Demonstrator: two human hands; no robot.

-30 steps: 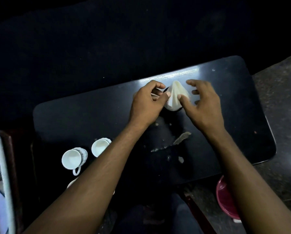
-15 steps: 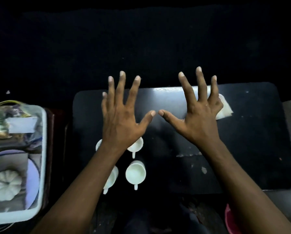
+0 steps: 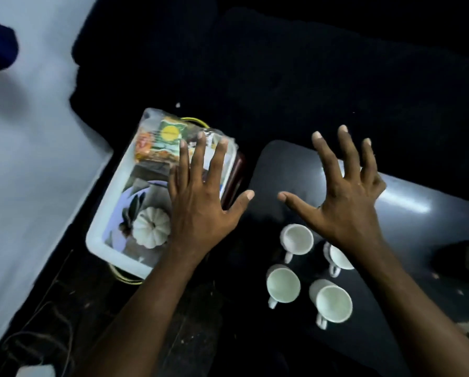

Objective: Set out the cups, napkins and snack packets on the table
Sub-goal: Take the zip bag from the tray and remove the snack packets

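Several white cups (image 3: pixel 283 285) stand in a cluster on the left end of the black table (image 3: pixel 407 213). My left hand (image 3: pixel 200 202) hovers with spread fingers over a white plastic tub (image 3: pixel 111 202) left of the table. The tub holds colourful snack packets (image 3: pixel 160 142) at its far end and a white pumpkin-shaped ornament (image 3: pixel 150 229) on a plate. My right hand (image 3: pixel 345 197) is spread open above the table, just beyond the cups, and partly covers one cup (image 3: pixel 336 258). Neither hand holds anything.
The tub rests on a dark stand with a yellow wire rim (image 3: pixel 127 280). A pale wall or floor area (image 3: pixel 23 172) fills the left. Dark cables (image 3: pixel 37 330) lie at the lower left. Beyond the table everything is dark.
The view has swung left. Both hands let go of the folded napkin, opened wide, and my left hand has moved over the tub. The napkin is out of view.
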